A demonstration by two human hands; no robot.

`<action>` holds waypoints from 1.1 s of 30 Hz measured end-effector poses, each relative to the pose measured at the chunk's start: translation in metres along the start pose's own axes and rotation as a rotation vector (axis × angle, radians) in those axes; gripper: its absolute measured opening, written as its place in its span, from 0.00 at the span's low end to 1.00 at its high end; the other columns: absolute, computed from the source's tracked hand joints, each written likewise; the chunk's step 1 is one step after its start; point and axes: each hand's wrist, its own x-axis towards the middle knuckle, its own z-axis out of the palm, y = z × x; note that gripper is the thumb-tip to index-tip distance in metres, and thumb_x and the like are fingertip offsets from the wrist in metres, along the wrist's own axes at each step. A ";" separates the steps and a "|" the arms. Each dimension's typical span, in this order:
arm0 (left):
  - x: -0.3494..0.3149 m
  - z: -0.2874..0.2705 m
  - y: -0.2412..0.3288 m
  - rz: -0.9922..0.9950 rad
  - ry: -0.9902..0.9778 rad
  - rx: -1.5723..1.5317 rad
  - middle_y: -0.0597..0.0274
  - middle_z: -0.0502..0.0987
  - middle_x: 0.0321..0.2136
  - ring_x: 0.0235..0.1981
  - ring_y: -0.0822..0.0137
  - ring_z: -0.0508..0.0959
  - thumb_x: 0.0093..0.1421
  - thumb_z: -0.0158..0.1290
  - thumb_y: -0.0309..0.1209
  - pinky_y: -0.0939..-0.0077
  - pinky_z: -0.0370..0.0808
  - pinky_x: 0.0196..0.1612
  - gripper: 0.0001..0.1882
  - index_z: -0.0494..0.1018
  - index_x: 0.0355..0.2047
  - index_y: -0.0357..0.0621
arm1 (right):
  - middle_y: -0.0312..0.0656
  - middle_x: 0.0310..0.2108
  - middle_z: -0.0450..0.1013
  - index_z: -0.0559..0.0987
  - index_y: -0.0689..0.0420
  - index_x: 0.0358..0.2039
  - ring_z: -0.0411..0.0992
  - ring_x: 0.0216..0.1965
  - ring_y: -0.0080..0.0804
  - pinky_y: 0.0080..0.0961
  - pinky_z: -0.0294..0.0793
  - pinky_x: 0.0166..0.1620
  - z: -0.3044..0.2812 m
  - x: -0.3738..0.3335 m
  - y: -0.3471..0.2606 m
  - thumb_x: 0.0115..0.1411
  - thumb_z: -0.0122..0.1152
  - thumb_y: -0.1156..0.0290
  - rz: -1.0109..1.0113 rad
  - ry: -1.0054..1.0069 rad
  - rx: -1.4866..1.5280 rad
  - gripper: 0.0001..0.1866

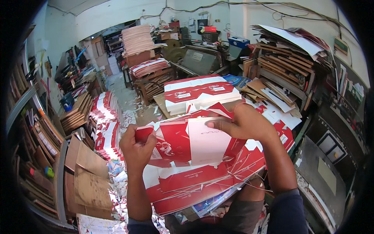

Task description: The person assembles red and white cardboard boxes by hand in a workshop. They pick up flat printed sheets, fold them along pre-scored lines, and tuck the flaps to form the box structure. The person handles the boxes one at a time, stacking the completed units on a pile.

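A thick bundle of red-and-white printed cardboard box blanks [207, 146] stands on edge between my hands. My left hand [137, 147] grips its left end, thumb at the near side. My right hand [247, 124] holds the upper right edge, the thumb lying on the white panel and the other fingers behind, mostly hidden. Under the bundle, over my lap, lies a pile of more red blanks [191, 183] with thin offcut strips [243, 165] sticking out at its right. Just beyond the bundle rises a neat stack of the same red-and-white blanks [202, 89].
Stacks of blanks [106, 136] stand on the floor at left, among scattered paper scraps [119, 183]. Wooden boards [91, 187] lean beside a metal shelf rack [60, 183]. Piled boards [286, 66] fill a rack at right, above a dark machine table [321, 175]. Machinery [200, 58] stands behind.
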 end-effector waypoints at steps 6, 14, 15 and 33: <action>0.009 -0.001 0.033 0.354 0.029 0.260 0.48 0.75 0.48 0.49 0.54 0.76 0.50 0.64 0.28 0.58 0.71 0.53 0.26 0.71 0.49 0.39 | 0.42 0.28 0.81 0.85 0.59 0.37 0.77 0.29 0.31 0.27 0.74 0.36 0.004 -0.004 -0.007 0.56 0.73 0.56 0.150 0.056 0.075 0.19; 0.011 0.018 0.058 0.457 -0.401 0.335 0.54 0.78 0.38 0.42 0.53 0.76 0.55 0.64 0.39 0.59 0.65 0.51 0.18 0.77 0.41 0.42 | 0.43 0.25 0.79 0.85 0.58 0.35 0.73 0.26 0.26 0.27 0.71 0.33 -0.007 0.021 0.007 0.56 0.73 0.52 0.020 -0.139 0.159 0.20; 0.012 0.021 0.061 0.466 -0.350 0.287 0.59 0.78 0.30 0.37 0.57 0.77 0.55 0.63 0.39 0.60 0.64 0.46 0.13 0.77 0.32 0.43 | 0.41 0.26 0.80 0.85 0.58 0.35 0.74 0.27 0.25 0.26 0.71 0.33 -0.012 0.026 0.011 0.55 0.73 0.52 0.077 -0.222 0.185 0.21; 0.012 0.042 0.042 0.602 -0.162 0.198 0.63 0.74 0.23 0.26 0.59 0.73 0.46 0.64 0.27 0.64 0.60 0.39 0.12 0.71 0.27 0.47 | 0.58 0.27 0.77 0.81 0.69 0.32 0.76 0.30 0.45 0.37 0.72 0.37 0.015 0.024 0.007 0.64 0.57 0.56 0.088 0.239 0.128 0.23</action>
